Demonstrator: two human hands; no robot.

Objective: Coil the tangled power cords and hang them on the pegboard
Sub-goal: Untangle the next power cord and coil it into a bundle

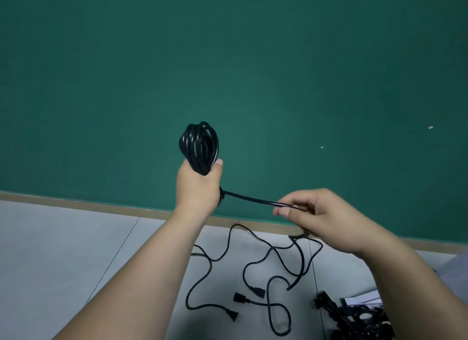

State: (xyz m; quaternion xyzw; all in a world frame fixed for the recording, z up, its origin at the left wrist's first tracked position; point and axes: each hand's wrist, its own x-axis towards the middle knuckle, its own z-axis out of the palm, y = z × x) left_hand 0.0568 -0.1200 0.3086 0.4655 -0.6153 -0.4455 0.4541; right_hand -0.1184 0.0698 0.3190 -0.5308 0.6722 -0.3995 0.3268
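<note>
Here, a matte teal-green wall [228,61] fills the frame from nine o'clock round to three. It meets smooth, pale grey floor tiles [63,251] along a thin tan skirting strip [101,206]. On the tiles at six o'clock, loose black power cords [253,263] lie in slack, wandering loops, their round rubbery jackets crossing one another. A denser heap of black cords [359,319] sits at five o'clock, partly cut off by the frame's edge. At the centre, the person's left hand [197,185] is fisted round the waist of a glossy black coil [200,147], whose oval loops stand above the knuckles against the wall. From beside that wrist a straight tail [253,199] of the same cord runs taut toward three o'clock. There the right hand [321,218] pinches it between thumb and curled fingers. Smallest of all, two blocky connectors [239,297] and a flat-pronged plug [233,315] rest on the floor near six o'clock.
</note>
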